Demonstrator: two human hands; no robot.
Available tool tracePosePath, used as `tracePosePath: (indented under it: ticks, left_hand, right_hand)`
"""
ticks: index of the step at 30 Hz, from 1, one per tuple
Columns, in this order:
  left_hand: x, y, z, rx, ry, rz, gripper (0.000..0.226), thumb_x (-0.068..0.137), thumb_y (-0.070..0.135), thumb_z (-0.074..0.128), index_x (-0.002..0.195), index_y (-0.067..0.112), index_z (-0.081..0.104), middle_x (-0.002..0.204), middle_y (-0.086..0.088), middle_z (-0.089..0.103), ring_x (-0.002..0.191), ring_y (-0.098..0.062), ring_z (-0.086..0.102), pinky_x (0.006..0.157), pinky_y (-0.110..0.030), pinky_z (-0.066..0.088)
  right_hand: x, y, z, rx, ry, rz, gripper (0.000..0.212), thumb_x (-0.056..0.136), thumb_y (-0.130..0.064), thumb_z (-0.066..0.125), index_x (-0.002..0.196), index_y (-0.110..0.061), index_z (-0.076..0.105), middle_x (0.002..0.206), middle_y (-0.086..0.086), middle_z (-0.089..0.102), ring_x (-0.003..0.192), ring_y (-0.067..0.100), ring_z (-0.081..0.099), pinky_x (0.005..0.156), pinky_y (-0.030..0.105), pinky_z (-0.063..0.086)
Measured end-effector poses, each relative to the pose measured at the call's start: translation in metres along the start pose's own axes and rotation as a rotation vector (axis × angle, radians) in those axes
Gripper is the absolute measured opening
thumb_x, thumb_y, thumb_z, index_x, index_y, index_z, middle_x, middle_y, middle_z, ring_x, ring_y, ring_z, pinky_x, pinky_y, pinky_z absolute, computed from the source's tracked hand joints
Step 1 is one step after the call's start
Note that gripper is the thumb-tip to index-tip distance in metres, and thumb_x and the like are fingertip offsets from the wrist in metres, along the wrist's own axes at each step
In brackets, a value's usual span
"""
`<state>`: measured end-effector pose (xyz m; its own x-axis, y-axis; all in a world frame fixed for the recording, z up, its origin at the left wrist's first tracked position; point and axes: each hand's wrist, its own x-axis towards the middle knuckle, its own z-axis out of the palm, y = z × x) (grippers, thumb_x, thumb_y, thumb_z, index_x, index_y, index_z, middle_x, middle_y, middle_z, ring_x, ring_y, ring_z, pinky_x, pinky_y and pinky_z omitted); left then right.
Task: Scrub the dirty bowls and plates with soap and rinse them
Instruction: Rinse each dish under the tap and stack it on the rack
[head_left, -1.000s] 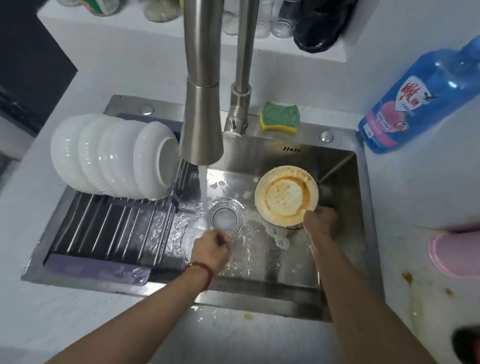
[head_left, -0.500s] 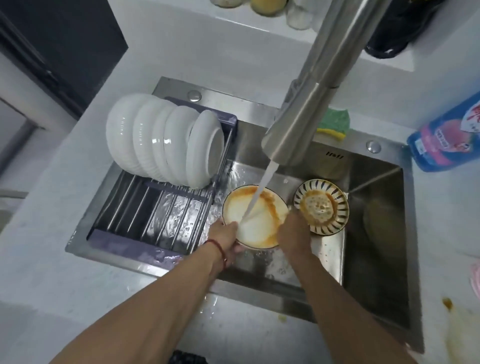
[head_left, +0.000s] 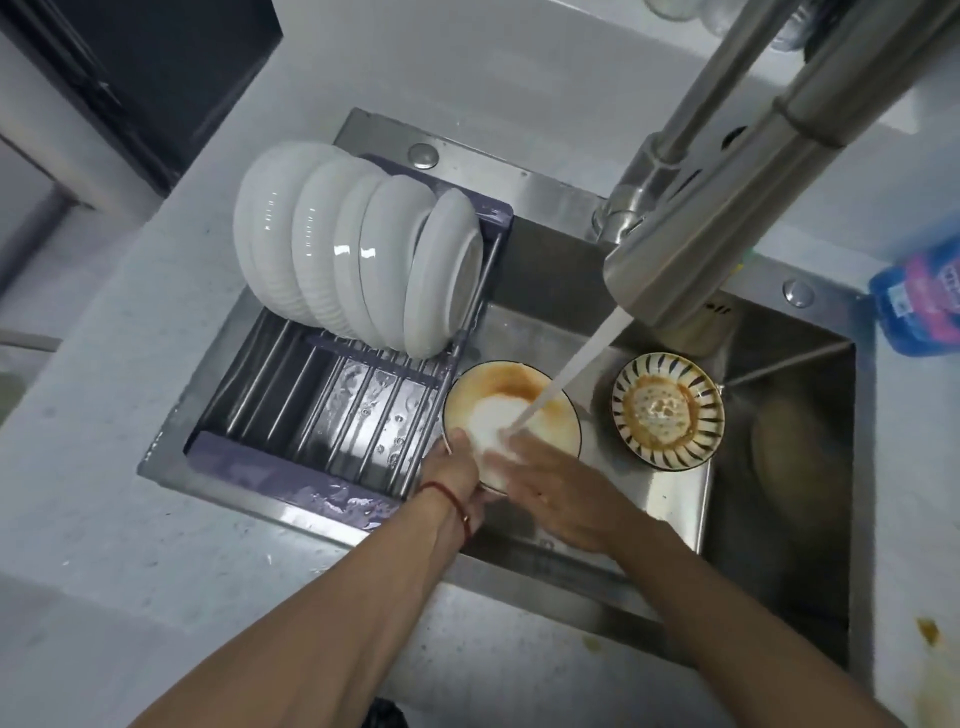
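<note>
2 dirty bowls (head_left: 511, 410), 5 clean bowls (head_left: 358, 254)

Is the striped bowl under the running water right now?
No, the stream lands in the stained bowl; the striped bowl sits beside it, dry.

Dim, cool overhead light; glare on white bowls (head_left: 358, 254) & faucet (head_left: 727, 208). Wide-angle warp at edges, soft blur on blue bottle (head_left: 919, 301).

The steel sink (head_left: 545, 558) is set into a pale counter (head_left: 104, 519). A drying rack (head_left: 332, 415) spans its left end and carries white bowls (head_left: 358, 260) on edge. A striped bowl (head_left: 667, 410) sits in the basin; a blue bottle (head_left: 919, 301) lies at the counter's far right corner.
</note>
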<state>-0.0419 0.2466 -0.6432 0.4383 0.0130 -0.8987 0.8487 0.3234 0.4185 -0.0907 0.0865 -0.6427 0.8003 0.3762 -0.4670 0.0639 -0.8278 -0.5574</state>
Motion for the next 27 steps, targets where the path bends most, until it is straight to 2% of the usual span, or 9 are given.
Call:
tracePosePath:
  ticks: [4, 8, 11, 13, 16, 19, 21, 24, 27]
  left_hand:
    - [0.000, 0.002, 0.003, -0.005, -0.062, 0.003, 0.030, 0.112, 0.029, 0.043, 0.137, 0.015, 0.054, 0.115, -0.013, 0.070, 0.090, -0.030, 0.073, 0.075, -0.059, 0.063]
    - [0.002, 0.002, 0.001, -0.060, -0.119, -0.044, 0.031, 0.113, 0.030, 0.039, 0.134, 0.014, 0.056, 0.111, -0.015, 0.077, 0.096, -0.028, 0.077, 0.082, -0.051, 0.063]
    - [0.003, 0.002, -0.002, -0.069, -0.131, -0.077, 0.033, 0.114, 0.023, 0.038, 0.138, 0.010, 0.055, 0.116, -0.018, 0.074, 0.104, -0.031, 0.073, 0.077, -0.048, 0.064]
    - [0.000, 0.004, 0.000, -0.013, -0.120, -0.071, 0.033, 0.114, 0.028, 0.036, 0.140, 0.016, 0.054, 0.126, -0.017, 0.070, 0.107, -0.035, 0.070, 0.063, -0.053, 0.064]
    - [-0.004, 0.004, 0.003, 0.033, -0.116, -0.046, 0.030, 0.113, 0.024, 0.041, 0.140, 0.020, 0.053, 0.128, -0.014, 0.065, 0.097, -0.032, 0.068, 0.052, -0.053, 0.062]
    - [-0.003, 0.003, 0.002, 0.054, -0.127, -0.050, 0.026, 0.112, 0.017, 0.042, 0.135, 0.017, 0.054, 0.121, -0.015, 0.065, 0.090, -0.032, 0.066, 0.044, -0.049, 0.059]
    - [-0.002, 0.003, 0.001, 0.061, -0.124, -0.067, 0.025, 0.111, 0.014, 0.040, 0.131, 0.013, 0.055, 0.110, -0.016, 0.070, 0.082, -0.030, 0.069, 0.041, -0.049, 0.058]
    - [-0.004, 0.006, 0.001, 0.102, -0.148, -0.113, 0.025, 0.113, 0.017, 0.038, 0.117, 0.011, 0.062, 0.080, -0.009, 0.076, 0.069, -0.022, 0.070, 0.043, -0.036, 0.058]
    - [-0.008, 0.007, 0.001, 0.046, -0.154, -0.138, 0.026, 0.114, 0.025, 0.037, 0.125, 0.012, 0.057, 0.097, -0.013, 0.073, 0.084, -0.027, 0.068, 0.047, -0.039, 0.060]
  right_hand:
    - [0.051, 0.008, -0.012, -0.110, 0.134, 0.304, 0.089, 0.097, -0.061, -0.007, 0.158, -0.006, 0.029, 0.166, 0.020, 0.022, 0.154, 0.037, 0.016, 0.126, 0.047, 0.015]
    - [0.062, -0.030, -0.001, -0.005, 0.117, 0.031, 0.056, 0.111, -0.041, 0.021, 0.163, -0.036, 0.004, 0.172, -0.010, -0.001, 0.158, 0.021, -0.007, 0.128, 0.043, -0.006]
    - [-0.007, -0.019, 0.001, 0.080, 0.030, -0.101, 0.048, 0.114, -0.036, 0.027, 0.161, -0.036, 0.025, 0.167, -0.022, 0.012, 0.156, 0.001, 0.001, 0.129, 0.030, 0.001]
    - [-0.042, 0.011, -0.004, 0.055, 0.113, -0.049, 0.045, 0.111, -0.038, 0.036, 0.155, -0.029, 0.041, 0.163, -0.020, 0.025, 0.152, -0.007, 0.012, 0.127, 0.037, 0.021]
    - [-0.035, 0.036, -0.015, -0.152, 0.154, 0.054, 0.058, 0.110, -0.043, 0.025, 0.161, -0.016, 0.030, 0.170, -0.005, 0.018, 0.157, 0.018, 0.016, 0.127, 0.050, 0.017]
    - [0.025, 0.014, -0.015, -0.250, 0.179, 0.230, 0.074, 0.106, -0.050, 0.005, 0.152, -0.006, 0.042, 0.161, 0.014, 0.034, 0.149, 0.040, 0.030, 0.122, 0.056, 0.020]
    - [0.051, -0.004, -0.009, -0.157, 0.205, 0.218, 0.071, 0.102, -0.053, 0.008, 0.159, -0.016, 0.029, 0.165, 0.009, 0.026, 0.153, 0.033, 0.022, 0.126, 0.045, 0.014]
    - [0.031, -0.025, -0.008, -0.087, 0.064, -0.044, 0.057, 0.110, -0.050, 0.014, 0.163, -0.031, 0.016, 0.169, -0.006, 0.019, 0.157, 0.016, 0.007, 0.129, 0.042, 0.003]
    - [-0.025, -0.009, -0.014, -0.041, 0.012, -0.106, 0.049, 0.113, -0.041, 0.028, 0.160, -0.031, 0.031, 0.166, -0.019, 0.019, 0.154, -0.002, 0.002, 0.126, 0.029, 0.006]
